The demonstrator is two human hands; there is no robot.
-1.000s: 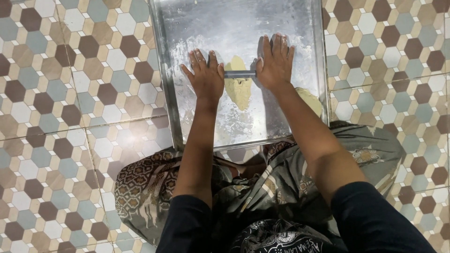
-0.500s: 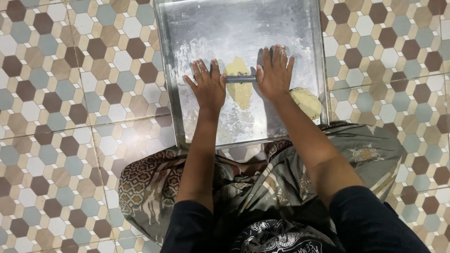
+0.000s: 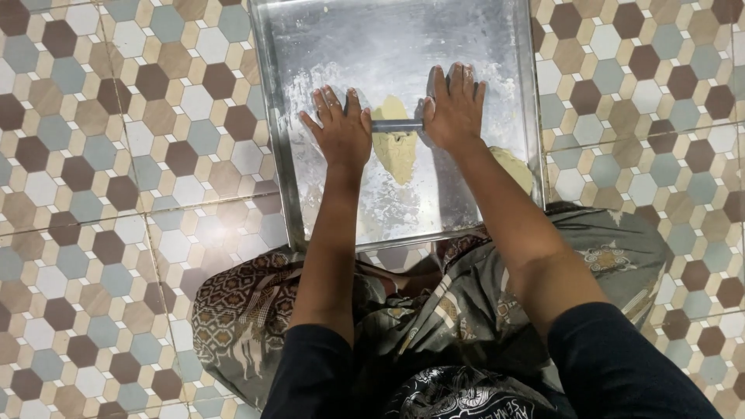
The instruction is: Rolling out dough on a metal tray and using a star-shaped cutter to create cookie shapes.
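Observation:
A large flour-dusted metal tray [image 3: 289, 155] lies on the tiled floor in front of my knees. On it a thin sheet of pale yellow dough [image 3: 396, 151] is stretched out lengthwise. A grey metal rolling pin [image 3: 397, 125] lies across the dough. My left hand [image 3: 341, 128] presses flat on the pin's left end, fingers spread. My right hand [image 3: 454, 109] presses flat on its right end. A second lump of dough [image 3: 514, 167] sits by the tray's right rim, partly hidden behind my right forearm.
The floor [image 3: 116, 194] is covered in hexagon-patterned tiles in brown, beige and blue-grey. My crossed legs in patterned cloth [image 3: 256, 310] sit just below the tray's near edge.
Both hands have rolled the pin away from me, further up the tray, and more flattened dough now shows below the pin.

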